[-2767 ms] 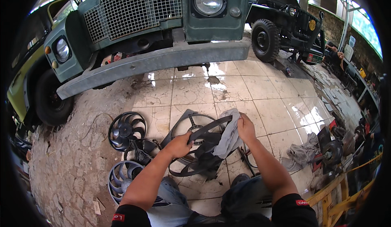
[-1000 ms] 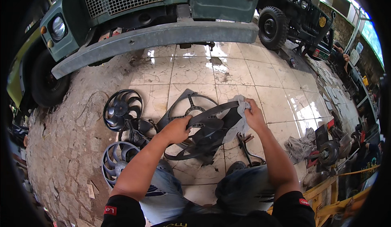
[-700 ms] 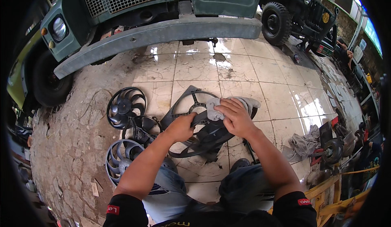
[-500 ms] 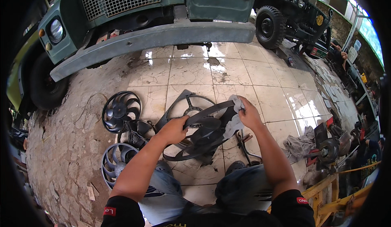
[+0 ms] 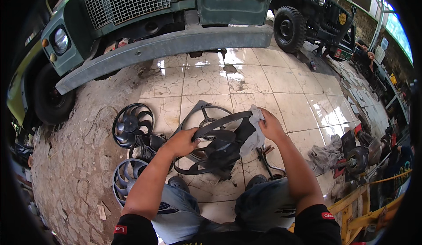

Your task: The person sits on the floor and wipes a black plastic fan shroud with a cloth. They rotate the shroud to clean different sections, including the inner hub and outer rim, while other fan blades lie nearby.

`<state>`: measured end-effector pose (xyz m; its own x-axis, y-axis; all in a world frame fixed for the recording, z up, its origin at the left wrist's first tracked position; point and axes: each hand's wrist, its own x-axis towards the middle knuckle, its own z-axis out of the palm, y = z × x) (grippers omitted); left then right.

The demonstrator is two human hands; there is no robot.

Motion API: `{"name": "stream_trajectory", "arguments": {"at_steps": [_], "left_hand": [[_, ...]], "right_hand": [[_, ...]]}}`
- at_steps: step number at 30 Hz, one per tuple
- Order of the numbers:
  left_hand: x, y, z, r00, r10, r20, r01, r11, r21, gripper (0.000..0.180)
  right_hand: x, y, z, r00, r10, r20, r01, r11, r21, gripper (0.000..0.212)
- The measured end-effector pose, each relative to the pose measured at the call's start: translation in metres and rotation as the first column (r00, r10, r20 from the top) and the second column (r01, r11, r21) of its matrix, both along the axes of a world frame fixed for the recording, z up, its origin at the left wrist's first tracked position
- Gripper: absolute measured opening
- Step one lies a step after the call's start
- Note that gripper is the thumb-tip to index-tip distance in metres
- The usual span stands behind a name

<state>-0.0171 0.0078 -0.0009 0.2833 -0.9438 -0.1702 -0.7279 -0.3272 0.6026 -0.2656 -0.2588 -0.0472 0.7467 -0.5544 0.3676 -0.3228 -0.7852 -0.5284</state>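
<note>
A black radiator fan wheel (image 5: 225,146) with an outer ring is held tilted in front of my knees. My left hand (image 5: 181,143) grips its ring on the left side, fingers closed. On the opposite side my right hand (image 5: 271,124) is closed round a light grey rag (image 5: 254,140), which is pressed against the ring and hangs down over the blades. Beneath the wheel, a black fan shroud (image 5: 200,106) lies on the tiles, partly hidden by it.
Left of the shroud lie a black fan (image 5: 131,124) and a grey-rimmed fan (image 5: 124,180). A green vehicle's bumper (image 5: 167,47) spans the far side. At right are a crumpled cloth (image 5: 326,153), metal parts (image 5: 354,160) and a yellow frame (image 5: 351,205). A person (image 5: 365,56) is far right.
More of the rag now hangs over the right side of the fan wheel. My left hand and the wheel have shifted slightly left in view.
</note>
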Motion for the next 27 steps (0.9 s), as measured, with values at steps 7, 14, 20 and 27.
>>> {"name": "stream_trajectory", "arguments": {"at_steps": [7,14,20,27], "left_hand": [[-0.005,-0.006,0.003,1.0,0.0,-0.028,-0.005,0.985,-0.174,0.053],[-0.001,0.0,0.009,0.989,0.131,0.074,-0.109,0.963,-0.247,0.027],[-0.001,0.01,0.007,0.99,0.126,0.061,-0.092,0.914,-0.395,0.024],[-0.008,0.001,0.006,0.997,0.075,-0.012,-0.076,0.963,-0.259,0.023]], "right_hand": [[0.016,0.024,0.008,0.989,0.146,0.004,-0.145,0.987,-0.064,0.056],[0.035,0.058,0.032,0.962,0.272,0.005,-0.269,0.954,-0.134,0.056],[0.041,0.064,0.052,0.952,0.292,0.088,-0.269,0.939,-0.213,0.056],[0.04,0.07,0.041,0.953,0.301,0.045,-0.287,0.937,-0.197,0.058]]}}
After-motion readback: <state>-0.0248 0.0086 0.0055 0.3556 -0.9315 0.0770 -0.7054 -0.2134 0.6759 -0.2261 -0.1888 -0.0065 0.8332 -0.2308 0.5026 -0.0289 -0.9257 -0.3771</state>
